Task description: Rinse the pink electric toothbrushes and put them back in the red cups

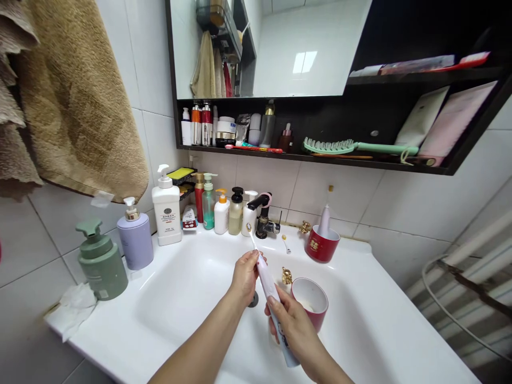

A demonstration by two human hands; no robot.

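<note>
Over the sink [176, 288], my right hand [294, 320] is wrapped round the handle of a pale lilac electric toothbrush [269, 282]. It slants away from me, with its brush head [250, 228] uppermost and pointing at the faucet. The fingers of my left hand [245, 274] pinch the white neck where it joins the handle. Just right of the toothbrush, a red mug [318, 318] with a white inside and a gold handle stands in the basin, partly hidden by my right hand. A small loose brush head [286, 245] lies on the sink ledge.
A black faucet [263, 216] rises at the back. Another red mug [316, 249] on the right ledge holds a second lilac toothbrush [324, 221]. Several pump bottles [167, 210] line the left and back edges. Above hangs a dark cabinet shelf [340, 160]; a brown towel [80, 101] hangs left.
</note>
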